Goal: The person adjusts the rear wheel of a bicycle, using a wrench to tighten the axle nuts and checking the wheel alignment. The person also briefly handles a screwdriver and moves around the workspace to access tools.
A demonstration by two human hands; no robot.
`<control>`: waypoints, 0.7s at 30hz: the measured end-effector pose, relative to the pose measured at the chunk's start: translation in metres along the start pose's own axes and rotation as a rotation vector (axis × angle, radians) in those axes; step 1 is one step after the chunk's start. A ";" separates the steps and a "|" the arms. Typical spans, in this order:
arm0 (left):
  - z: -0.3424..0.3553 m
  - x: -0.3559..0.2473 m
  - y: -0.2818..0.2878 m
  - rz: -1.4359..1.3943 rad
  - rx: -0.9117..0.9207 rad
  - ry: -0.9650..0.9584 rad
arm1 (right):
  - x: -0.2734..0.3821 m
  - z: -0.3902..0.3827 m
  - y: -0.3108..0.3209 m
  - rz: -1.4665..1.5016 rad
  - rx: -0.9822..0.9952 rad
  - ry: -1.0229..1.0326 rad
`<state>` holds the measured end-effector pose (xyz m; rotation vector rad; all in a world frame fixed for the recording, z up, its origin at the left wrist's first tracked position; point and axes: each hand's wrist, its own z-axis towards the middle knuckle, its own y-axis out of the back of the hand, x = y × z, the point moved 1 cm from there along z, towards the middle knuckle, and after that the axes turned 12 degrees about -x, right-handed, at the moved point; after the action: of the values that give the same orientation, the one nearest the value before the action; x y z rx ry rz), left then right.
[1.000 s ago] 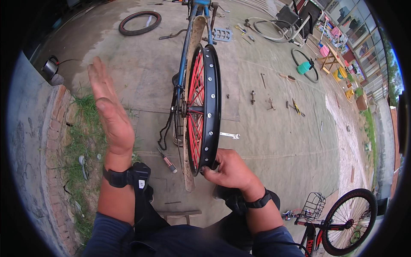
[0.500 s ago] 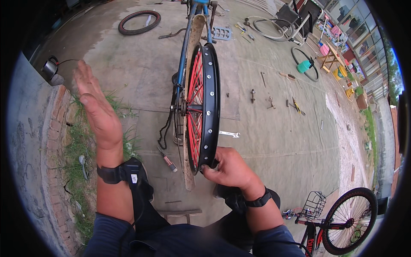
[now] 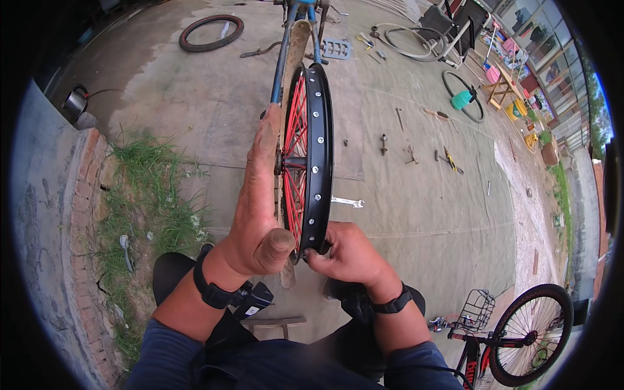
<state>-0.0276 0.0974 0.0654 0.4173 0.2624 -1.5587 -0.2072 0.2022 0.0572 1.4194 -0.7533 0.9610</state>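
In front of me stands a bicycle wheel with a bare black rim (image 3: pixel 318 153) and red spokes (image 3: pixel 296 214), mounted at the end of a blue bicycle frame (image 3: pixel 280 75). A dirty, pale mudguard (image 3: pixel 298 42) runs along the wheel's left side. My right hand (image 3: pixel 354 255) is closed on the near end of the rim, thumb against its edge. Along the left side of the wheel, my left hand (image 3: pixel 255 208) is held flat with fingers straight and thumb apart. It hides part of the mudguard and chain side; whether it touches them I cannot tell.
A wrench (image 3: pixel 349 203), yellow-handled pliers (image 3: pixel 452 161) and an axle with nuts (image 3: pixel 384 144) lie on the ground sheet to the right. A loose tyre (image 3: pixel 214 48) lies far left. Another bicycle's wheel (image 3: pixel 530 337) is at lower right, a brick-edged wall (image 3: pixel 49 201) at left.
My left hand has swung right, from over the grass to the wheel's left side, its fingers still straight. My right hand stays on the rim.
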 end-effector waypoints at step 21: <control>0.029 0.004 0.060 0.175 -0.367 0.316 | -0.003 0.000 0.000 -0.007 -0.009 0.056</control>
<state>0.0289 0.0793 0.0956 0.3832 0.7251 -1.2362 -0.2086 0.2017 0.0547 1.3807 -0.7096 0.9872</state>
